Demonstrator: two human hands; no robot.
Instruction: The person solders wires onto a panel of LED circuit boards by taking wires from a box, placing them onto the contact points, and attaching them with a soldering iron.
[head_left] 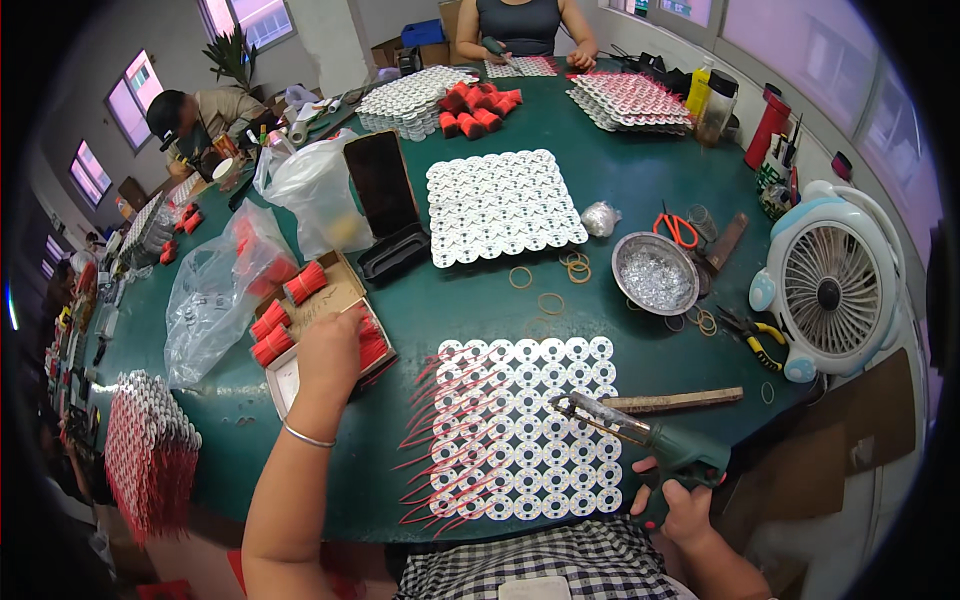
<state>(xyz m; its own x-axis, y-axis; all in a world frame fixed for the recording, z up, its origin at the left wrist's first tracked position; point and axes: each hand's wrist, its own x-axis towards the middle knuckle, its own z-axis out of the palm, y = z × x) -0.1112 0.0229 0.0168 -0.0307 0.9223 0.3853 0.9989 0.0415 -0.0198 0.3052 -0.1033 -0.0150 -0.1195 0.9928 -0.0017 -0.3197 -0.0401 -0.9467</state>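
Note:
My left hand (330, 350) reaches into an open cardboard box (286, 385), its fingers bent together over the loose red wires (371, 345); what they pinch is hidden. Bundles of red wire (270, 330) lie in the box beside it. In my right hand (685, 508) is a green pistol-shaped soldering gun (690, 452), its metal tip pointing left over a panel of round white circuit boards (540, 430). The panel lies flat in front of me. Red wires stick out from its left columns toward the left edge.
A stack of white panels (505, 205) stands beyond, near rubber bands (551, 303) and a metal bowl (655, 273). Right are a wooden strip (675, 400), pliers (755, 335) and a fan (830, 290). A wired stack (150, 450) stands left. Other people work across the table.

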